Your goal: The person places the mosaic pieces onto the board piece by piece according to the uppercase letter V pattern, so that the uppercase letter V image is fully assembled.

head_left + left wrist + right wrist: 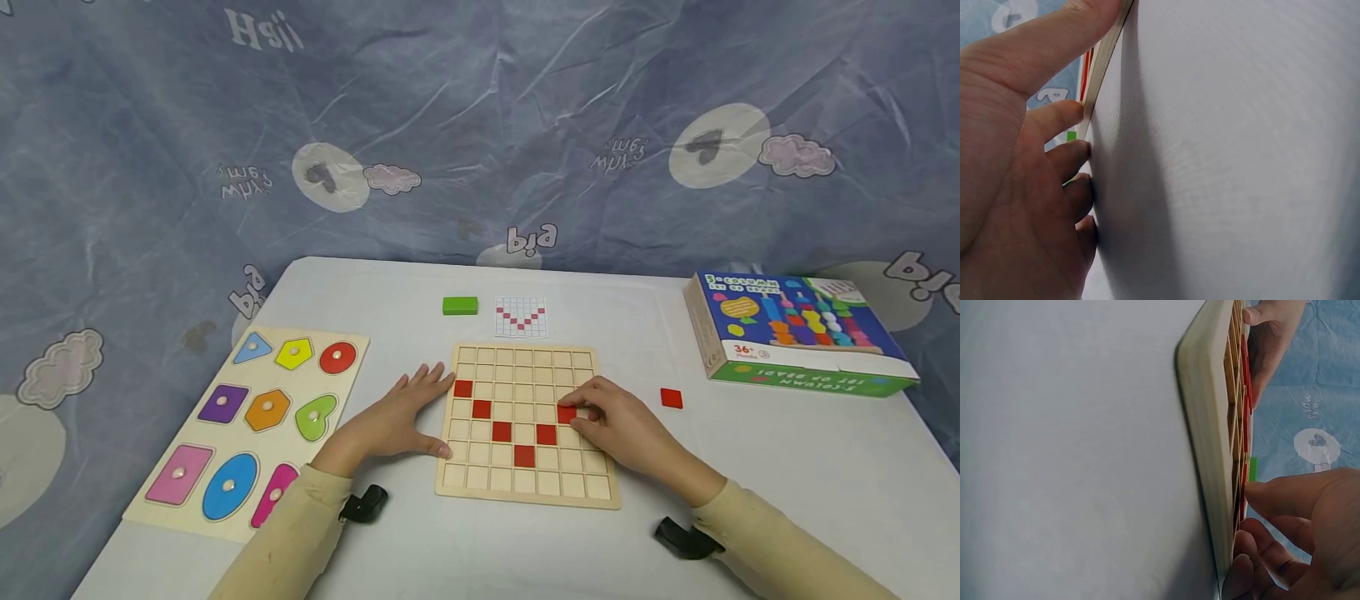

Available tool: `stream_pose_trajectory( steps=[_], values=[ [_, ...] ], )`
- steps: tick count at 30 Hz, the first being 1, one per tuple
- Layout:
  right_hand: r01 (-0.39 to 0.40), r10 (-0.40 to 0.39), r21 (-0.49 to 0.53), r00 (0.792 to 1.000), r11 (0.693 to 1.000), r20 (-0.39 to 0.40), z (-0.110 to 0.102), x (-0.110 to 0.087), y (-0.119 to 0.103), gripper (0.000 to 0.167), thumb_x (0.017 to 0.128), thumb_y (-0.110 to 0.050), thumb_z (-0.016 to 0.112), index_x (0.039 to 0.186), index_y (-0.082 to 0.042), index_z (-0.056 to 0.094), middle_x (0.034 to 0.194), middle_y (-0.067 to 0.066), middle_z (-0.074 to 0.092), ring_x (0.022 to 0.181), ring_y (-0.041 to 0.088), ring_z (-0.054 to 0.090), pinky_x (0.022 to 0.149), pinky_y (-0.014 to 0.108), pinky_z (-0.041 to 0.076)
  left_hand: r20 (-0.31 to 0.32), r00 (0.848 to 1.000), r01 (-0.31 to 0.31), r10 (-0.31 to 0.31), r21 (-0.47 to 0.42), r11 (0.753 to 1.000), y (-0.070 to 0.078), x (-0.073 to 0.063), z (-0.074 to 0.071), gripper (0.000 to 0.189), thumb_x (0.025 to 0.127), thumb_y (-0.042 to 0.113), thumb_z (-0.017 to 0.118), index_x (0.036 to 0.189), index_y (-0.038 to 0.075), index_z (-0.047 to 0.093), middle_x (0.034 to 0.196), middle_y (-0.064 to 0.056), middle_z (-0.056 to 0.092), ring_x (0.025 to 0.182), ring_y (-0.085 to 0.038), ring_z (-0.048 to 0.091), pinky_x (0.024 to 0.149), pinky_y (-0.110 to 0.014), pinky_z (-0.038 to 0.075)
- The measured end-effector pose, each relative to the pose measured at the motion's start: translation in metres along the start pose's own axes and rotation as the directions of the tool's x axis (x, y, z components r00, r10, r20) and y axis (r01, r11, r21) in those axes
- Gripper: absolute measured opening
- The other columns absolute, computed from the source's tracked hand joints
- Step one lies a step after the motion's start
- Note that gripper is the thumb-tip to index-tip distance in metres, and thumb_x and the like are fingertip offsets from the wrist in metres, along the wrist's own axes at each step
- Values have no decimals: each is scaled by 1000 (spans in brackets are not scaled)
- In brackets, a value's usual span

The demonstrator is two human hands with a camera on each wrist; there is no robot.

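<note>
A wooden grid board [557, 485] lies flat on the white table, with several red square tiles [524, 456] set in its cells. My right hand [628, 423] is over the board's right side, thumb and fingers pinching a red tile [565, 414] at a cell there. Against the board's left edge rests my left hand [392, 419], fingers spread and thumb touching the frame. In the left wrist view the fingertips [1080, 150] line up along that edge. Behind the board lies a small pattern card [521, 317] printed with a V of red squares.
One loose red tile [671, 398] lies right of the board. A green block [460, 306] sits beside the card. On the left lies a knobbed shape puzzle [187, 442], partly under my left sleeve. A bead-set box [798, 333] stands at the back right.
</note>
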State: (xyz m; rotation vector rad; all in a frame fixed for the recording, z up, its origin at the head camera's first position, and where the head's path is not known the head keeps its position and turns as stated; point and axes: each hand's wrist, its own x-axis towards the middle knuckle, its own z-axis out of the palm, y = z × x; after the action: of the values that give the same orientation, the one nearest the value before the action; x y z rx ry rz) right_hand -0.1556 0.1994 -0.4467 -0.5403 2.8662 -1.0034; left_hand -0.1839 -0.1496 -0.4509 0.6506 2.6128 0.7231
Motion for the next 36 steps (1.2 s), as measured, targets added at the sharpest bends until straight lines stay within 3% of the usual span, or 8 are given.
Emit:
stream_pose_trajectory(
  steps=[21,30,36],
  values=[
    [-30,29,-19,998,999,-61,-17,-16,10,27,89,-10,77,114,-20,75,95,-8,60,81,12,54,65,23,49,11,1000,8,-8,14,1000,1,0,-1,116,71,48,91,162,17,27,170,-5,13,157,-25,3,127,-44,3],
    [-14,8,-51,994,999,-112,-36,-28,29,26,89,-5,75,114,-14,75,98,-4,66,82,12,56,67,24,51,-4,1000,9,-9,11,1000,-1,-1,1,115,69,48,92,162,16,31,169,-7,17,157,-27,5,127,-46,4],
    [-42,29,-86,988,995,-153,-51,-36,47,27,90,-7,76,115,-15,75,97,-3,65,82,13,55,65,23,48,-2,1000,17,-17,11,1000,0,-1,1,115,69,47,92,162,17,30,169,-6,16,157,-26,5,127,-44,4]
  ],
)
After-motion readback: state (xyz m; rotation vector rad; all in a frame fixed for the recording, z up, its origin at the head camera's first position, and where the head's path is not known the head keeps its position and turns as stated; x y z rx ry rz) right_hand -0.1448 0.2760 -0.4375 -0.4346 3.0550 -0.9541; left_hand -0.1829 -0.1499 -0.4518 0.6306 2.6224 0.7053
